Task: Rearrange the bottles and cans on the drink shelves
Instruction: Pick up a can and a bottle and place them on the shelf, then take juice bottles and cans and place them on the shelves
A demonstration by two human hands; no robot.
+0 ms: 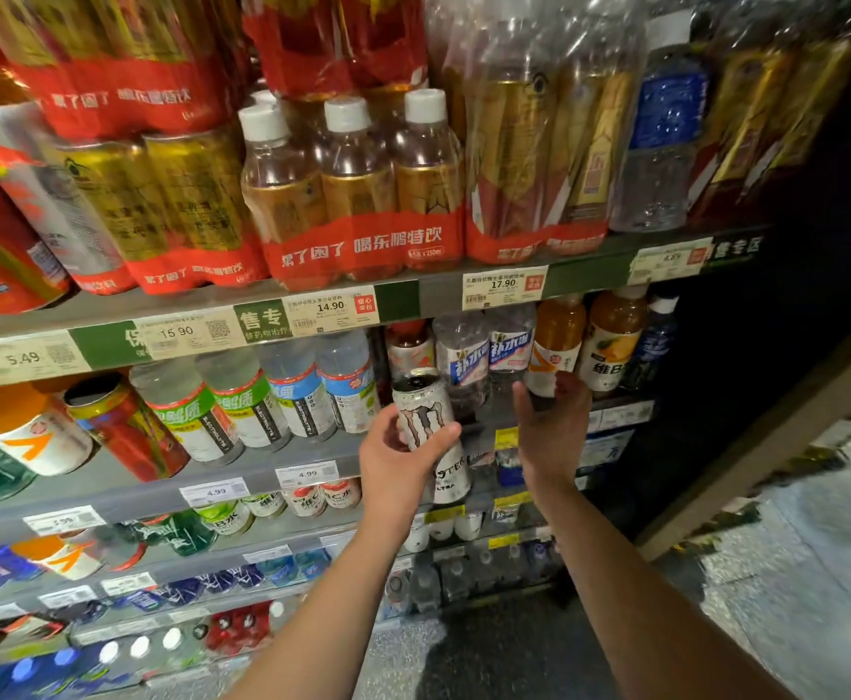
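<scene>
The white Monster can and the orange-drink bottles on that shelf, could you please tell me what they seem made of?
White Monster can, held by the left hand: apparently metal, matte white, dark pull-tab top. Orange-drink bottles: likely clear plastic; liquid shows through above the labels.

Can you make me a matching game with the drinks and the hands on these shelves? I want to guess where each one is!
Things:
1. white Monster energy drink can
2. right hand
3. shrink-wrapped pack of small white-capped bottles with red wrap
4. clear plastic water bottle with blue label

Places or states:
A. on the top shelf, far right
B. gripped in the left hand
C. open, reaching toward the orange-drink bottles
D. on the top shelf, above the 14.90 price tag

Pairs: 1-B, 2-C, 3-D, 4-A
</scene>
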